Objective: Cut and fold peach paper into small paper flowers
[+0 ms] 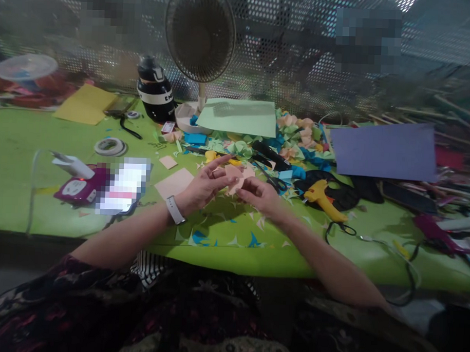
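Observation:
Between my two hands, above the green table, is a small pale pink paper piece point(235, 178) with a curved edge. My left hand point(207, 188), with a white band at the wrist, pinches it by its left side, the index finger stretched away. At its lower right edge, my right hand point(259, 195) grips it with thumb and fingers. A flat pink paper sheet point(175, 182) lies beside my left hand, and a smaller pink square point(168, 162) is behind it. Black scissors point(275, 182) rest just beyond my right hand, partly among paper scraps.
A fan point(201, 36) and a black bottle point(156, 93) stand at the back. Paper scraps point(239, 147) heap beneath a light green sheet point(240, 117). At right are a yellow glue gun point(322, 198), its cable and a purple sheet point(384, 150); at left, a phone point(124, 185) and tape point(110, 146).

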A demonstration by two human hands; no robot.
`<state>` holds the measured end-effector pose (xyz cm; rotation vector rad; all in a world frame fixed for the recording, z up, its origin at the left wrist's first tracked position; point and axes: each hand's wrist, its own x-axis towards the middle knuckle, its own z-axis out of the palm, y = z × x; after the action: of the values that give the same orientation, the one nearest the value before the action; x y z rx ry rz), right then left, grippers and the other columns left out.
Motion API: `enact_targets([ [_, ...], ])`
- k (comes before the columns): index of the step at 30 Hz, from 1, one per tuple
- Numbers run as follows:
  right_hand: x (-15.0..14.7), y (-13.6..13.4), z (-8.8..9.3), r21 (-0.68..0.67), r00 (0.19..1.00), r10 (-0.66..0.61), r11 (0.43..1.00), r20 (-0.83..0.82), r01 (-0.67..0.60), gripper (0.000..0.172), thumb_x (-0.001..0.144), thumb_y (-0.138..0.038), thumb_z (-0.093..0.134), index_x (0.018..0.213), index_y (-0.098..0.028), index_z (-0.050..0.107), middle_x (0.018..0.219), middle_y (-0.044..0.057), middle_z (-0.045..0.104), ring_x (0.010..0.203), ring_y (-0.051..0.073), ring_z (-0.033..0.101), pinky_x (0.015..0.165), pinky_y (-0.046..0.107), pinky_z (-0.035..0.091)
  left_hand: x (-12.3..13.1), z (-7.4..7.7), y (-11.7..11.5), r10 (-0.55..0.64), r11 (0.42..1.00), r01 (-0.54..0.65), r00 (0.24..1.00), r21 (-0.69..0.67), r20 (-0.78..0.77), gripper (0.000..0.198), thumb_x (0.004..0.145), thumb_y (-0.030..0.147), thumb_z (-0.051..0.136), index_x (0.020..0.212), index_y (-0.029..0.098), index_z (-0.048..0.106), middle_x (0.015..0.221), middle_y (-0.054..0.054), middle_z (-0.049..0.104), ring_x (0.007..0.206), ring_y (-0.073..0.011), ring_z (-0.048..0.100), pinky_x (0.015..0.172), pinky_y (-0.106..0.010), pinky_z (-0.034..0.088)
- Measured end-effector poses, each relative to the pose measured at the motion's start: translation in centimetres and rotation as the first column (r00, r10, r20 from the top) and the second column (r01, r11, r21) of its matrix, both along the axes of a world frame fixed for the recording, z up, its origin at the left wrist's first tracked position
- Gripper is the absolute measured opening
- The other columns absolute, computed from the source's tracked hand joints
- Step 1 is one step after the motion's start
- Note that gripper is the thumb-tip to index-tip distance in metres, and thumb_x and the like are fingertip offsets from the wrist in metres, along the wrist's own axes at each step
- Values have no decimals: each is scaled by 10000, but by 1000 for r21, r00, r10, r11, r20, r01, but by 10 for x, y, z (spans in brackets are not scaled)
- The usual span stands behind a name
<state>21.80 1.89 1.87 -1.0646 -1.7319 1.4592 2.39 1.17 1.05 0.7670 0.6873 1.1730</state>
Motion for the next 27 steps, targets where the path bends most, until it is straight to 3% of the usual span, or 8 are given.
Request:
enact_targets([
  [8, 0, 1, -2, 12, 997, -53, 999, -55, 53, 444, 755, -626, 711, 777, -201, 582, 590, -33, 567, 516, 96, 487, 503, 243, 380, -13, 12, 7, -117, 990, 110, 989, -86, -86, 484, 776, 45, 727, 1228, 203, 654, 1069, -50, 744, 842, -118, 709, 874, -268, 551],
  [12, 13, 4, 8, -110, 996, 62, 992, 69, -54, 429, 753, -599, 717, 776, -198, 564, 523, -57, 512, 449, 74, 411, 441, 224, 269, -39, 28, 20, 30, 992, 10, 949, 123, -315, 461, 785, 166, 762, 1224, 185, 626, 1087, -73, 738, 865, -141, 710, 848, -302, 558],
  [15, 20, 8, 15, -185, 930, 282, 952, 236, -242, 409, 745, -567, 726, 736, -183, 586, 552, -52, 507, 465, 67, 407, 463, 230, 297, -59, 31, 31, 180, 955, 30, 734, 296, -655, 422, 743, 243, 799, 1124, 137, 650, 942, -86, 743, 787, -161, 691, 746, -301, 542],
  [17, 21, 10, 16, -187, 858, 375, 926, 352, -328, 404, 751, -567, 708, 735, -174, 616, 600, -28, 550, 510, 81, 445, 498, 240, 339, -67, 30, 35, 254, 932, 122, 448, 340, -857, 339, 737, 301, 791, 1013, 134, 685, 877, -83, 733, 790, -189, 673, 716, -308, 515],
  [19, 20, 12, 15, -104, 817, 327, 943, 476, -316, 405, 750, -569, 695, 727, -171, 625, 648, 0, 595, 567, 103, 488, 539, 254, 368, -71, 27, 37, 307, 925, 196, 122, 327, -944, 323, 751, 367, 762, 968, 137, 698, 875, -86, 723, 806, -221, 656, 690, -318, 479],
  [21, 19, 12, 14, 32, 814, 177, 972, 554, -233, 410, 758, -576, 673, 708, -174, 605, 668, 18, 614, 597, 121, 508, 564, 266, 375, -70, 24, 38, 320, 927, 241, -103, 288, -942, 372, 762, 434, 735, 991, 144, 697, 927, -94, 715, 826, -238, 641, 662, -311, 437],
  [23, 19, 12, 13, 121, 822, 71, 978, 565, -168, 420, 782, -590, 633, 715, -177, 591, 664, 22, 613, 589, 126, 505, 568, 274, 373, -68, 20, 39, 301, 925, 291, -173, 243, -938, 407, 757, 479, 725, 1003, 156, 693, 972, -94, 704, 830, -234, 628, 636, -292, 399],
  [27, 19, 12, 11, 137, 819, 120, 962, 561, -235, 406, 819, -579, 594, 777, -177, 626, 706, 39, 647, 618, 142, 532, 589, 278, 393, -67, 12, 45, 292, 890, 407, -160, 206, -943, 329, 762, 482, 709, 817, 160, 679, 861, -86, 670, 747, -206, 586, 595, -279, 332],
])
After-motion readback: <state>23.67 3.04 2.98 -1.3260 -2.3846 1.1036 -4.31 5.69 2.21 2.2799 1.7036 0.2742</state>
